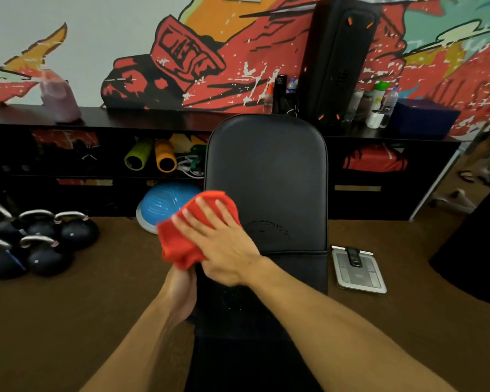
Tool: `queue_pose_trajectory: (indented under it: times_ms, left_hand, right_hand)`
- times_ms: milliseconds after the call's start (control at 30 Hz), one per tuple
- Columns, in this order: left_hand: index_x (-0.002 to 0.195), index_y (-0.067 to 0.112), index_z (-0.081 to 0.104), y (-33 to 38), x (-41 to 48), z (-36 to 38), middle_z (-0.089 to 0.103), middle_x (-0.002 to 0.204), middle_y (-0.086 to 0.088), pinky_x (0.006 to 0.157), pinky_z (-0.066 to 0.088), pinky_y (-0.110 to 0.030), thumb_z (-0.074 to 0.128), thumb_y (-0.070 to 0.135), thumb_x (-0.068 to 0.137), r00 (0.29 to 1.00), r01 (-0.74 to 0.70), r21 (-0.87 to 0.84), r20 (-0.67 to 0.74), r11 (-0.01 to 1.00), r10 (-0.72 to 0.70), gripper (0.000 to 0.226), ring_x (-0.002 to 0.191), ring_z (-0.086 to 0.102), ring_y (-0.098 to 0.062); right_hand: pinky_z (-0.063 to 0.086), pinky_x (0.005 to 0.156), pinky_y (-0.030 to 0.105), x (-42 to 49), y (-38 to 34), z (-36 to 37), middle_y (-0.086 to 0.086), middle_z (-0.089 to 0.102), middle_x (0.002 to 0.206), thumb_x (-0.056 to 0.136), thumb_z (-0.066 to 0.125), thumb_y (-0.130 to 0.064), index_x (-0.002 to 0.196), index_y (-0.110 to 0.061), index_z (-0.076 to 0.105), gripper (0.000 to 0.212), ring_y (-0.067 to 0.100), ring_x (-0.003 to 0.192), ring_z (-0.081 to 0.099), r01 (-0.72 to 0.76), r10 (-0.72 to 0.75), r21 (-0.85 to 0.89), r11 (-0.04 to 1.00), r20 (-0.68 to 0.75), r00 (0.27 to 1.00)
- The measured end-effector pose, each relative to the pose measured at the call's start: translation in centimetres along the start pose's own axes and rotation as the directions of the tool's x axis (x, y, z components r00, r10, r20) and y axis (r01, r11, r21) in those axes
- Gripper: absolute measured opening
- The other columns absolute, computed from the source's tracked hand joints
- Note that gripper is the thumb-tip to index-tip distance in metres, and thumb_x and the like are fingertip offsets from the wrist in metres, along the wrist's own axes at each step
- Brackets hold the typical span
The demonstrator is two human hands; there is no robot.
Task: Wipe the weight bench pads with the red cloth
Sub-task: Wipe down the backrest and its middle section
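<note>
A black weight bench stands in front of me, its raised back pad (269,176) tilted away and its seat pad (238,315) running toward me. The red cloth (181,239) lies bunched against the left lower edge of the back pad. My right hand (221,244) presses flat on the cloth with fingers spread. My left hand (181,292) grips the left edge of the bench just below the cloth, partly hidden under my right hand.
Several black kettlebells (37,244) sit on the brown floor at the left, a blue balance dome (164,205) behind the cloth. A grey scale (358,270) lies right of the bench. A black shelf (96,154) with rollers, bottles and a tall speaker (337,60) lines the mural wall.
</note>
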State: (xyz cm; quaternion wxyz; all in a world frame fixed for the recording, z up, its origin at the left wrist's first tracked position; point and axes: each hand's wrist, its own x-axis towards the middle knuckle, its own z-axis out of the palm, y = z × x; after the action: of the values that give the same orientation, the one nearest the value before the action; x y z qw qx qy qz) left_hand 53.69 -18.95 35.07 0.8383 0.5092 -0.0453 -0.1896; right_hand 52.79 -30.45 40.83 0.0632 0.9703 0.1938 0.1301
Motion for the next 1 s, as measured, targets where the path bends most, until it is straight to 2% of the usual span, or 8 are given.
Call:
queue_pose_trajectory:
  times_ms: [167, 333, 567, 633, 700, 800, 867, 1000]
  left_hand:
    - [0.122, 0.021, 0.062, -0.6, 0.2, -0.5, 0.068, 0.121, -0.005, 0.098, 0.046, -0.037, 0.046, 0.038, 0.097, 0.994, 0.107, 0.148, -0.049, 0.983, -0.101, 0.034, 0.112, 0.063, -0.018]
    - [0.127, 0.024, 0.061, -1.2, 1.6, -1.7, 0.066, 0.126, -0.004, 0.110, 0.035, -0.048, 0.043, 0.073, 0.082, 0.927, 0.374, 0.199, -0.082, 0.906, -0.365, 0.069, 0.116, 0.060, -0.024]
    - [0.144, 0.022, 0.042, -0.7, 1.2, -1.1, 0.047, 0.146, -0.004, 0.116, 0.023, -0.051, 0.034, 0.070, 0.089, 0.913, 0.408, 0.233, -0.127, 0.883, -0.389, 0.073, 0.136, 0.041, -0.026]
    - [0.145, 0.022, 0.040, -0.6, 1.1, -1.2, 0.045, 0.148, -0.004, 0.117, 0.021, -0.052, 0.034, 0.070, 0.088, 0.917, 0.399, 0.239, -0.123, 0.885, -0.379, 0.074, 0.138, 0.038, -0.026]
    - [0.146, 0.022, 0.038, -0.6, 1.0, -1.1, 0.042, 0.150, -0.004, 0.117, 0.020, -0.052, 0.033, 0.070, 0.089, 0.915, 0.402, 0.239, -0.124, 0.884, -0.383, 0.074, 0.139, 0.035, -0.027]
    - [0.146, 0.022, 0.036, -0.5, 1.0, -1.0, 0.041, 0.151, -0.004, 0.117, 0.019, -0.051, 0.033, 0.070, 0.089, 0.914, 0.405, 0.239, -0.120, 0.883, -0.387, 0.076, 0.140, 0.035, -0.027]
    - [0.146, 0.022, 0.037, -0.6, 1.0, -1.0, 0.042, 0.150, -0.004, 0.117, 0.019, -0.051, 0.033, 0.070, 0.089, 0.916, 0.402, 0.233, -0.115, 0.886, -0.385, 0.075, 0.140, 0.035, -0.027]
    - [0.146, 0.021, 0.038, -0.6, 1.0, -1.0, 0.043, 0.150, -0.005, 0.117, 0.021, -0.051, 0.033, 0.070, 0.088, 0.919, 0.393, 0.233, -0.112, 0.889, -0.377, 0.076, 0.139, 0.037, -0.027]
  right_hand:
    - [0.001, 0.121, 0.049, -3.1, 2.5, 0.4, 0.009, 0.006, 0.164, 0.073, 0.060, -0.031, 0.154, -0.019, 0.021, 0.091, 0.029, 0.151, -0.003, 0.051, -0.053, -0.119, 0.992, -0.018, 0.998]
    - [0.003, 0.121, 0.049, -8.4, 6.0, -0.1, 0.005, 0.000, 0.164, 0.065, 0.054, -0.027, 0.155, -0.025, 0.013, 0.099, 0.027, 0.150, -0.007, -0.173, 0.170, -0.073, 0.982, -0.043, 0.985]
    - [0.005, 0.122, 0.045, -16.2, 8.9, -0.4, -0.007, -0.008, 0.164, 0.068, 0.045, -0.015, 0.154, -0.033, 0.008, 0.096, 0.018, 0.150, -0.015, -0.432, 0.442, 0.141, 0.891, -0.043, 0.896]
    - [0.009, 0.122, 0.039, -16.4, 8.3, -0.6, -0.010, 0.006, 0.163, 0.074, 0.043, 0.004, 0.151, -0.030, 0.028, 0.085, 0.014, 0.151, -0.001, -0.446, 0.550, 0.493, 0.747, -0.081, 0.831]
    - [0.035, 0.114, 0.035, -15.9, 7.1, -2.5, 0.001, 0.045, 0.148, 0.085, 0.036, 0.019, 0.127, -0.016, 0.057, 0.058, 0.012, 0.137, 0.042, -0.290, 0.726, 0.914, 0.283, -0.006, 0.688]
    - [0.052, 0.066, 0.024, -16.0, 7.3, -5.0, -0.007, 0.072, 0.076, 0.103, 0.038, -0.014, 0.092, -0.015, 0.059, 0.024, 0.002, 0.067, 0.067, -0.062, 0.955, 0.980, -0.189, 0.199, 0.218]
    - [0.048, 0.066, 0.021, -16.2, 8.5, -5.0, -0.010, 0.066, 0.080, 0.103, 0.041, -0.031, 0.095, -0.023, 0.057, 0.019, 0.003, 0.071, 0.063, 0.026, 0.972, 0.973, -0.228, 0.226, 0.064]
    - [0.043, 0.096, 0.035, -11.5, 8.0, -2.7, 0.006, 0.061, 0.121, 0.098, 0.052, -0.027, 0.131, -0.012, 0.050, 0.036, 0.016, 0.109, 0.057, -0.235, 0.968, 0.972, 0.010, 0.050, 0.247]
